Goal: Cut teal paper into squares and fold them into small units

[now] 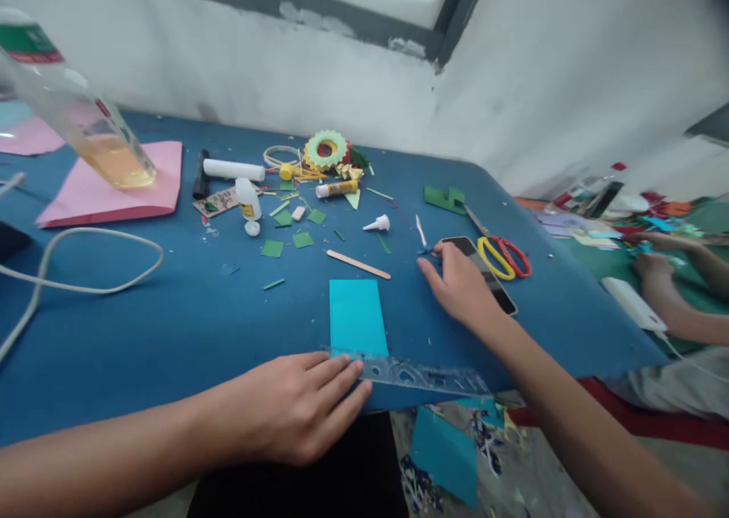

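- Left hand (307,404): palm down, fingers extended, not clenched; fingertips resting on one end of the clear ruler (433,377).
- Ruler lies across the near edge of the blue paper (358,313), on the bench (216,320). Best pressed evenly — fingers over the paper, clear of the guiding edge.
- Right hand (459,282): forearm reaching forward, thumb and index at the blue end of a small pale-tipped tool (421,233); cannot tell whether gripped. A pinch nearer the tip should steer better.
- Phone (501,296) just beside right hand — avoid snagging it.
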`<state>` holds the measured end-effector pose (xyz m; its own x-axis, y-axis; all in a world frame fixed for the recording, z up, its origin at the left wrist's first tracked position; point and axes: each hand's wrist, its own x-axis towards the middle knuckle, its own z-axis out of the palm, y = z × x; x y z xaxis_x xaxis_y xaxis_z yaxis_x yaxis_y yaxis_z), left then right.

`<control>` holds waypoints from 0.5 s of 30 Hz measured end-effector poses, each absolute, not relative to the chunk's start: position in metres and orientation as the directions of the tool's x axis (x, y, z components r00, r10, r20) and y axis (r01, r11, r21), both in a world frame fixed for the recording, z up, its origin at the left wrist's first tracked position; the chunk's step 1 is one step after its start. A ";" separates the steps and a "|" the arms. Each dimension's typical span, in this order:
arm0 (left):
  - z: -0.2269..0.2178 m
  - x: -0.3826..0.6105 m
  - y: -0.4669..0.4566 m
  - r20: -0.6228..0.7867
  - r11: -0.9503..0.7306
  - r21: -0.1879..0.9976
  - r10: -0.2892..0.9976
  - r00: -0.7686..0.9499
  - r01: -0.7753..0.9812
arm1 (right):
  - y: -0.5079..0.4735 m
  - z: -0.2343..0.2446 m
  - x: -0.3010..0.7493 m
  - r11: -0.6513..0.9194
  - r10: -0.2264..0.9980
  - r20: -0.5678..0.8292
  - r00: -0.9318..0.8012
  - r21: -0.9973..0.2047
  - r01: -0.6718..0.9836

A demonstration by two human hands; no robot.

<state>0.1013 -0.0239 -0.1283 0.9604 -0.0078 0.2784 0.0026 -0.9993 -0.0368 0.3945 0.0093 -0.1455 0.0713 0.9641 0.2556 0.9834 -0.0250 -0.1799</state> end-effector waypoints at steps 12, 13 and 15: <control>-0.112 -0.021 -0.029 0.370 -0.570 -0.116 0.735 0.568 0.813 | -0.001 -0.156 0.392 0.132 0.945 0.321 -0.066 -0.188 0.973; -0.111 -0.021 -0.029 0.306 -0.545 -0.146 0.769 0.562 0.825 | -0.004 -0.153 0.390 0.146 0.937 0.341 -0.072 -0.197 0.970; -0.108 -0.012 -0.030 0.152 -0.526 -0.163 0.823 0.548 0.835 | -0.011 -0.144 0.384 0.185 0.915 0.393 -0.088 -0.218 0.958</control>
<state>-0.0117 -0.0295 -0.1082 0.5476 0.8228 0.1520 0.8350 -0.5256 -0.1626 0.3840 -0.0106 -0.1443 -0.0879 0.9153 0.3931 0.9583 0.1855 -0.2176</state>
